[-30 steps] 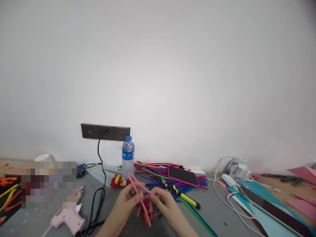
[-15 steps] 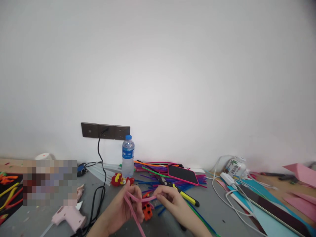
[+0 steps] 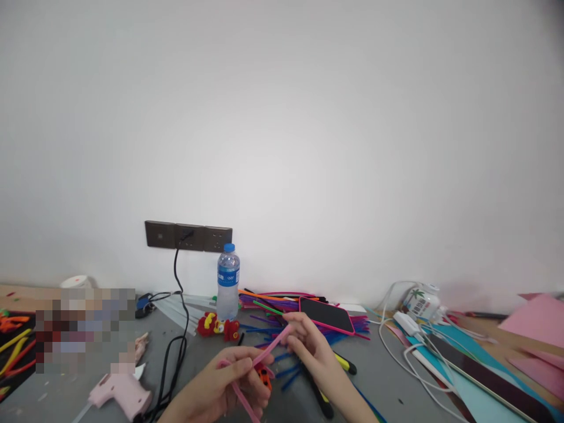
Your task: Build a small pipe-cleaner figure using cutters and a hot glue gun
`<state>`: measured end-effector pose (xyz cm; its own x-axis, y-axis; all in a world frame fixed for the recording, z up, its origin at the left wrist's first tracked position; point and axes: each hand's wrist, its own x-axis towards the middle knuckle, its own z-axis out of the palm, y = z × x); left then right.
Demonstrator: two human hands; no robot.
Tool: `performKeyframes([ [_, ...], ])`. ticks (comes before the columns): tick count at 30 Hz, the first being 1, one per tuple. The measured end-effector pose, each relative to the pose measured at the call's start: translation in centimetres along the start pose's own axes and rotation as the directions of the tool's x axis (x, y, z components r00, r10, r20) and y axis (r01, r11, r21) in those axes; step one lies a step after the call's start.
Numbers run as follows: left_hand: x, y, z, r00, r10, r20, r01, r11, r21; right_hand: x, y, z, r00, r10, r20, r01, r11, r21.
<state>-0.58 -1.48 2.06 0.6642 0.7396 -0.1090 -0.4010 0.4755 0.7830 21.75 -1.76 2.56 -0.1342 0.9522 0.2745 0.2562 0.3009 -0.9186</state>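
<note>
Between my hands runs a pink pipe cleaner [image 3: 272,348], crossed into a loop at its left part. My left hand [image 3: 229,382] pinches it where the strands cross, and one end hangs down below. Up and to the right, my right hand [image 3: 308,346] grips the other end in its fingertips. A small orange figure with black spots [image 3: 265,378] shows partly behind my left fingers. Yellow-and-black pliers [image 3: 345,362] lie partly hidden under my right hand. Beyond my left hand sits a red and yellow figure [image 3: 218,326].
A water bottle [image 3: 228,285] stands near the wall. Behind my right hand, a pink-cased phone [image 3: 328,315] rests on many coloured pipe cleaners [image 3: 259,330]. A pink glue gun [image 3: 121,395] and black cable [image 3: 176,358] lie left. White cables, a bottle [image 3: 419,301] and another phone [image 3: 493,376] are right.
My right hand has moved up, drawing its end of the pink pipe cleaner upward. My left hand has lowered and turned, its thumb now lying across the strands.
</note>
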Motion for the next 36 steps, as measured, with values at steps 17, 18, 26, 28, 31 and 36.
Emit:
performKeyframes([
  [17,1.4,0.7,-1.0,0.935,0.194,-0.298,-0.235,0.966,-0.108,-0.5,2.9,-1.0,0.924,0.28,-0.261,-0.352,0.348,-0.869],
  [18,1.4,0.8,-1.0,0.935,0.194,-0.297,-0.239,0.963,-0.123,-0.5,2.7,-1.2,0.926,0.274,-0.26,-0.35,0.362,-0.864],
  [26,0.5,1.7,-1.1,0.968,0.147,-0.202,-0.206,0.926,-0.315,-1.0,2.3,-2.0,0.951,0.273,-0.146,-0.308,0.779,-0.547],
  [28,0.5,1.5,-1.2,0.965,0.172,-0.198,-0.22,0.944,-0.248,-0.9,2.1,-1.6,0.952,0.27,-0.141,-0.304,0.863,-0.404],
  [31,0.6,1.2,-1.1,0.962,0.216,-0.167,-0.243,0.956,-0.165,-0.9,1.5,-1.1,0.95,0.263,-0.166,-0.3,0.918,-0.258],
  [36,0.6,1.4,-1.0,0.978,0.193,-0.077,-0.206,0.945,-0.254,-0.7,0.9,-0.1,0.97,0.204,-0.129,-0.225,0.959,-0.173],
])
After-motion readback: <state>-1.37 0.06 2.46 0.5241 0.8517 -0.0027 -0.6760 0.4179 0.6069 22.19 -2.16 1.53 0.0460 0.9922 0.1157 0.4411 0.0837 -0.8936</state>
